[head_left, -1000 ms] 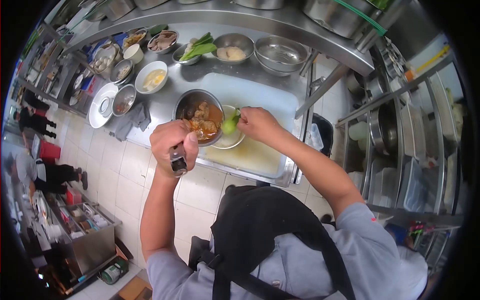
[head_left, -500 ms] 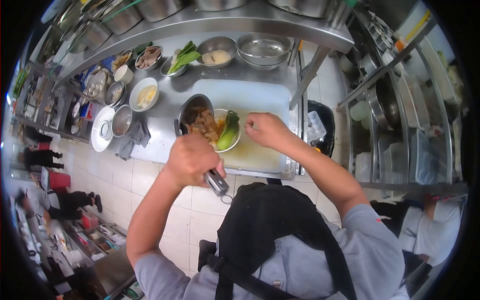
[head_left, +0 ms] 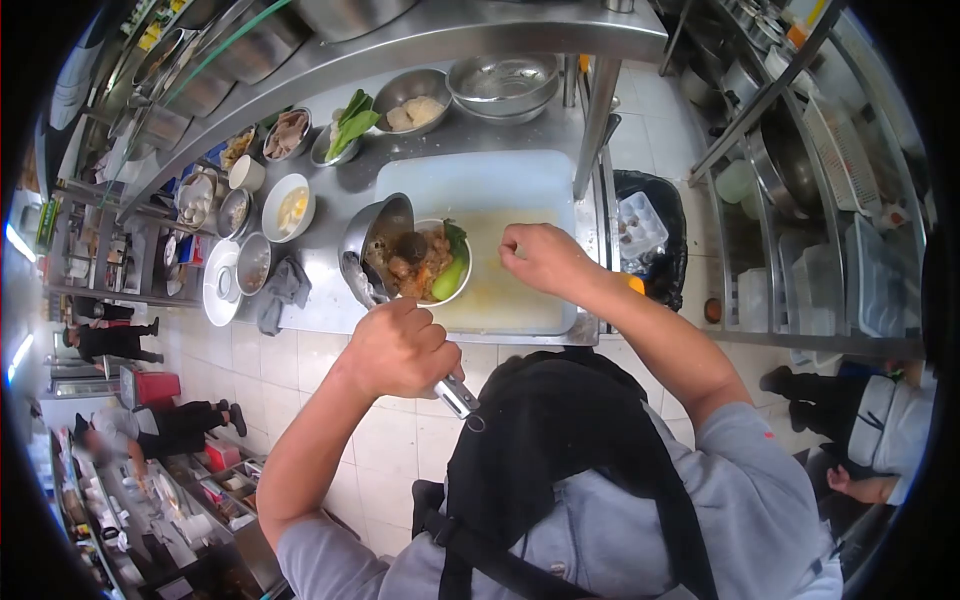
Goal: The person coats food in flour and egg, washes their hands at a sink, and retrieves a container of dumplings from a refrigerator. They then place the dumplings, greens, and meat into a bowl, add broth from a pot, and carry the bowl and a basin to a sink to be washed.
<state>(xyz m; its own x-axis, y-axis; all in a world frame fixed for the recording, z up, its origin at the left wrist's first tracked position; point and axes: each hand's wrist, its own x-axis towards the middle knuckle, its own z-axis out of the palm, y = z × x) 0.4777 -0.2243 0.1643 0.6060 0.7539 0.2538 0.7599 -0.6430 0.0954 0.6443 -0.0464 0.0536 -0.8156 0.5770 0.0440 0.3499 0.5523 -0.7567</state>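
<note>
My left hand [head_left: 405,348] is wrapped round the long metal handle of a saucepan [head_left: 382,218]. The saucepan is tipped toward a white bowl [head_left: 467,278], its mouth over the bowl's left side. Brown stewed food with meat chunks [head_left: 412,262] lies in the bowl and at the pan's lip. Green bok choy [head_left: 450,281] rests along the bowl's right side. To the right of the bowl, my right hand [head_left: 548,258] hovers over the cutting board [head_left: 520,185], fingers curled in, with nothing visible in them.
Behind the board stand metal bowls [head_left: 503,80], one with leafy greens [head_left: 352,125]. At left are a white bowl with yellow contents [head_left: 290,208], a plate [head_left: 212,300] and a grey cloth [head_left: 285,292]. A steel shelf [head_left: 480,45] overhangs the counter; a lined bin [head_left: 655,275] stands right.
More stewed food now lies in the white bowl, covering part of the bok choy. The saucepan has turned and shifted slightly left. The right hand remains beside the bowl, and the view has shifted slightly.
</note>
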